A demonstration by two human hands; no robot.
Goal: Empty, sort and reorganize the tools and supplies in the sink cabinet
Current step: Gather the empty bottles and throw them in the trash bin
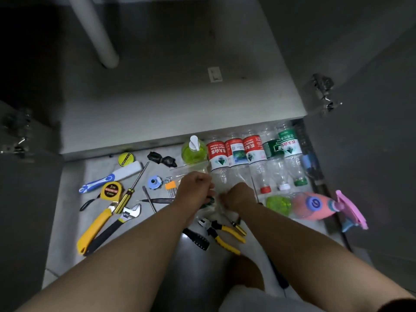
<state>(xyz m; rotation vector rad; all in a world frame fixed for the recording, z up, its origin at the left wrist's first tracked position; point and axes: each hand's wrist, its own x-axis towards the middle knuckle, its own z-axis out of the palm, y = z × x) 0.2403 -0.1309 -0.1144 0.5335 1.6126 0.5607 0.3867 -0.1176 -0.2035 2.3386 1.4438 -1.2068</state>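
Note:
The sink cabinet [180, 104] stands open with a bare grey floor and a white drain pipe [96, 32]. Tools and supplies lie on the tiles in front of it. My left hand [194, 190] and my right hand [239, 197] are curled close together over a clear plastic bag [211, 213] with something dark green inside; both pinch it. Several empty water bottles [252, 158] lie in a row behind my hands. Yellow pliers [225, 233] lie just below them. A yellow tape measure [111, 190] and an adjustable wrench [119, 221] lie at the left.
A green soap pump bottle [193, 150], a pink spray bottle [315, 206], a yellow-handled screwdriver [130, 190], a hex key set [168, 184], a blue-and-white utility knife [112, 176] and a black-handled tool [198, 239] lie around. Cabinet doors [371, 131] hang open on both sides.

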